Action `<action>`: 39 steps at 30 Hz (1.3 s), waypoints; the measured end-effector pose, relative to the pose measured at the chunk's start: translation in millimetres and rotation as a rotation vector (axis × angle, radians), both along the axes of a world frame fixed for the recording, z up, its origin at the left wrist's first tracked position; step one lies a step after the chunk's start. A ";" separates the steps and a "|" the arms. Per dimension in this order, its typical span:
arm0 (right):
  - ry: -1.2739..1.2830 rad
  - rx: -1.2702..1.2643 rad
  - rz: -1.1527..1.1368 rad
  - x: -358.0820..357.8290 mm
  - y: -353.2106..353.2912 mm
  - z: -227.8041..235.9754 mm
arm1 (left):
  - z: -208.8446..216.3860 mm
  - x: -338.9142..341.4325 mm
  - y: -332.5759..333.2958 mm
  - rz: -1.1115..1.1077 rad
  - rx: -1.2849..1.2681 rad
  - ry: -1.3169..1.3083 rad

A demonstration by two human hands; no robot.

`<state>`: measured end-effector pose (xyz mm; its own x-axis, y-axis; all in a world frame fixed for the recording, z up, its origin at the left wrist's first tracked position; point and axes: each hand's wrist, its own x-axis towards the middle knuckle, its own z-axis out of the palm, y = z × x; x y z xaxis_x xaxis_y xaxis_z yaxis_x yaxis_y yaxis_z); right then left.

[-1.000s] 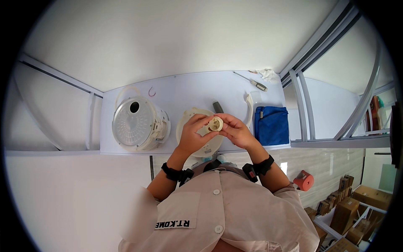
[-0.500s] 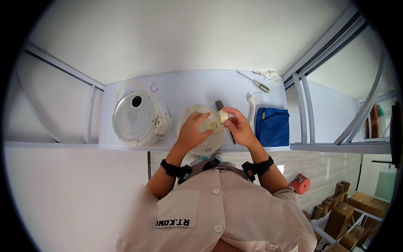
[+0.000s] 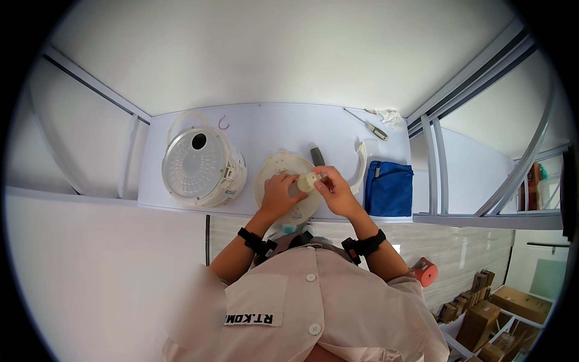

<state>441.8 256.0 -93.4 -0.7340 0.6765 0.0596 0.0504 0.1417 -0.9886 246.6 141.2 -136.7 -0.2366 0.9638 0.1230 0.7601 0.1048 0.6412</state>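
fitting (image 3: 310, 181) pinched by right hand (image 3: 338, 194); left hand (image 3: 278, 196) beside it, fingers apart. adjusting step, seemingly; next needs steady alignment.

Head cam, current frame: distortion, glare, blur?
Head view: fisheye bows the far edge of the table, corners black; head view: bright glare on the floor, smeared blur beside the shirt; head view: pale part between the hands too small for fine detail.
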 end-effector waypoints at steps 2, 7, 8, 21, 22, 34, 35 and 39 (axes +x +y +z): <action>-0.089 0.135 -0.006 -4.8 -3.3 2.1 | 0.0 3.8 -0.1 0.013 0.025 -0.013; -0.318 0.566 0.058 -13.9 -9.1 -2.3 | -7.2 4.2 -1.2 0.020 0.033 0.013; -0.344 0.577 0.067 -15.7 -10.2 -3.7 | -9.3 3.5 -1.3 0.025 0.041 0.009; -0.286 0.247 -0.042 -20.3 -3.5 -17.4 | -15.5 2.1 -2.7 0.053 0.078 -0.038; -0.244 0.044 -0.061 -19.5 -1.0 -13.9 | -16.5 1.5 -3.2 0.054 0.086 -0.042; 0.006 -0.335 0.052 -3.4 11.4 -20.5 | -22.1 -3.1 1.1 0.036 0.057 -0.048; -0.006 -0.316 0.056 -1.5 10.8 -23.4 | -21.5 -3.0 1.3 0.036 0.056 -0.048; -0.029 -0.239 0.058 -4.5 4.6 -25.5 | -20.4 -3.9 0.4 0.026 0.058 -0.041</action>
